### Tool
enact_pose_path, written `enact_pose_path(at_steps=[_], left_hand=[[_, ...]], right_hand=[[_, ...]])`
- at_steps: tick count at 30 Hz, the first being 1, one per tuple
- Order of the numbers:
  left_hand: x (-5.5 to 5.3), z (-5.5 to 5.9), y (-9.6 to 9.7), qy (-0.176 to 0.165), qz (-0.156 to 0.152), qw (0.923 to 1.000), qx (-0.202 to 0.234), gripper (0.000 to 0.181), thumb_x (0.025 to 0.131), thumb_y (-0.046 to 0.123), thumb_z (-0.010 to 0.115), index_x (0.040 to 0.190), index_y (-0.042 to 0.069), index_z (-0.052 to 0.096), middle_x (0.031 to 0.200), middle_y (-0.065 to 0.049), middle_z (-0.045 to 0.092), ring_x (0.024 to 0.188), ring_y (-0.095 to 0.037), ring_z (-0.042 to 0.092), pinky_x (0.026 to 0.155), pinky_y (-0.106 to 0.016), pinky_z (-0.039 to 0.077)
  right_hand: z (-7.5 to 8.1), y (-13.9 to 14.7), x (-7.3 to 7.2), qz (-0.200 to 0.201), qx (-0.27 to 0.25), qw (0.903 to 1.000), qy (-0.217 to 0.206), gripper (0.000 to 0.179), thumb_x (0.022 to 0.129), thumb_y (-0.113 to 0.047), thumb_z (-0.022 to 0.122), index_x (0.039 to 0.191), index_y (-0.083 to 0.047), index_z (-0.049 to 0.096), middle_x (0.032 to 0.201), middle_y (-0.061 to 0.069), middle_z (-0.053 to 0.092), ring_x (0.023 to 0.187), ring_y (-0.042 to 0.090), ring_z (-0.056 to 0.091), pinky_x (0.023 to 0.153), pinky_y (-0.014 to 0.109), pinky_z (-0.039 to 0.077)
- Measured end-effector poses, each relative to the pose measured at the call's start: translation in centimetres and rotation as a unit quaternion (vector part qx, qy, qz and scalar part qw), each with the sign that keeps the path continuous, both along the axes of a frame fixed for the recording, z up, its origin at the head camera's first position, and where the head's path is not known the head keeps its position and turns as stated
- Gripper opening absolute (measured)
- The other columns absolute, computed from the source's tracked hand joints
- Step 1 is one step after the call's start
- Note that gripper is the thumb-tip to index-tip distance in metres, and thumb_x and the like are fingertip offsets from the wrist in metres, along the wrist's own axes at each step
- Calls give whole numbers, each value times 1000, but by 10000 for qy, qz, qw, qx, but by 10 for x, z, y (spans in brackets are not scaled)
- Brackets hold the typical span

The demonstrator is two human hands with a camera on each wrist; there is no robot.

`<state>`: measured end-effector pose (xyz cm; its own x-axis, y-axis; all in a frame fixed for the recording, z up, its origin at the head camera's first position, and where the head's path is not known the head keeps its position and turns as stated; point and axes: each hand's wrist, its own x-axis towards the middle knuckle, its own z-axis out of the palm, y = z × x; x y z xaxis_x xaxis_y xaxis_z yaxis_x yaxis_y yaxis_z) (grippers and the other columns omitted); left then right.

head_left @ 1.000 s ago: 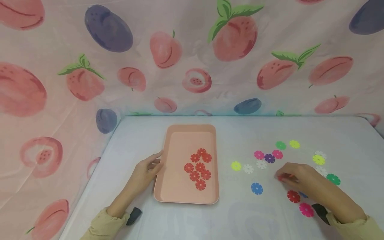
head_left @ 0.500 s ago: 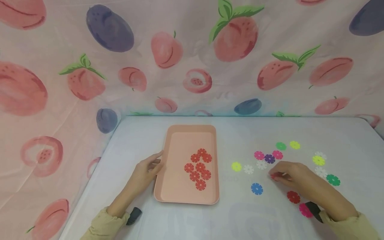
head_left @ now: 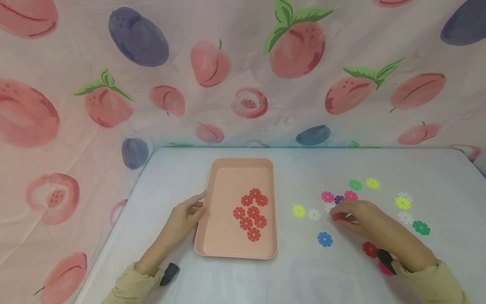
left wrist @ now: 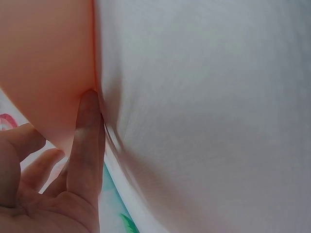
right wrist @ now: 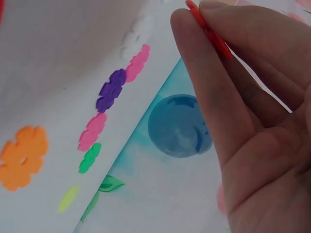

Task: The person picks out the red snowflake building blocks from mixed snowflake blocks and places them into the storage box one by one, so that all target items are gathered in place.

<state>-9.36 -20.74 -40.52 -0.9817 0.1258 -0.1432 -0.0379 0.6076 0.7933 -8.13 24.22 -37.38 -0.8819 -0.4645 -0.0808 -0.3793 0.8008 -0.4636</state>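
In the head view my right hand (head_left: 366, 221) is above the table among scattered discs, pinching a red plastic snowflake disc (head_left: 338, 216). The right wrist view shows this red disc (right wrist: 211, 31) edge-on between thumb and fingertip. My left hand (head_left: 184, 216) touches the left side of a pink tray (head_left: 220, 181). Seen from the left wrist, a long straight finger (left wrist: 87, 141) lies against the tray's outer wall (left wrist: 53, 63). Inside the tray, several red snowflake discs (head_left: 253, 212) lie in a loose cluster towards the right.
Several more discs lie right of the tray: a blue disc (head_left: 325, 239), a yellow disc (head_left: 299, 210), a dark green disc (head_left: 421, 228) and others. An orange disc (right wrist: 23, 158) shows only in the right wrist view. A fruit-print cloth (head_left: 243, 63) hangs behind the white table.
My right hand has moved left with the red disc, now overlapping the purple and white discs and covering part of the lower pink one. The left hand and tray have stayed put.
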Motion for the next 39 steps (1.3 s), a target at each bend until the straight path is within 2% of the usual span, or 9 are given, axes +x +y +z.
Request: enact_pose_path(at_steps=[5, 11, 24, 34, 39], left_hand=[[1, 2, -1, 37, -8, 10000, 71, 49, 101, 20, 59, 148, 14, 48, 125, -19, 64, 116, -35, 64, 83, -33, 60], [0, 1, 0, 22, 2, 10000, 51, 49, 101, 19, 59, 148, 15, 48, 124, -19, 64, 116, -35, 64, 83, -33, 59], [0, -1, -1, -47, 18, 10000, 72, 49, 101, 18, 59, 149, 16, 47, 125, -18, 64, 116, -35, 64, 82, -32, 60], [0, -1, -1, 84, -17, 9999, 74, 50, 100, 18, 59, 148, 13, 47, 123, -20, 64, 115, -36, 64, 80, -31, 60], [0, -1, -1, -4, 21, 10000, 91, 49, 101, 19, 59, 148, 15, 47, 124, -19, 64, 116, -36, 64, 81, -31, 60]], right_hand=[[2, -5, -2, 142, -111, 9997, 188, 21, 79, -6, 81, 98, -9, 73, 93, -6, 71, 85, 15, 70, 77, 34, 60], [4, -14, -6, 105, -135, 9998, -114, 20, 81, -8, 80, 101, -9, 74, 95, -4, 72, 86, 15, 69, 80, 37, 59], [9, -32, -12, 235, -259, 9991, 231, 18, 82, -6, 79, 99, -10, 75, 92, -8, 69, 83, 10, 65, 77, 33, 59], [17, -51, -17, -96, -215, 9996, -153, 22, 84, -10, 79, 106, -10, 75, 98, -4, 71, 88, 13, 66, 80, 34, 60], [19, -59, -19, -142, -198, 9994, -232, 23, 84, -11, 79, 107, -12, 75, 98, -4, 72, 88, 13, 66, 80, 33, 60]])
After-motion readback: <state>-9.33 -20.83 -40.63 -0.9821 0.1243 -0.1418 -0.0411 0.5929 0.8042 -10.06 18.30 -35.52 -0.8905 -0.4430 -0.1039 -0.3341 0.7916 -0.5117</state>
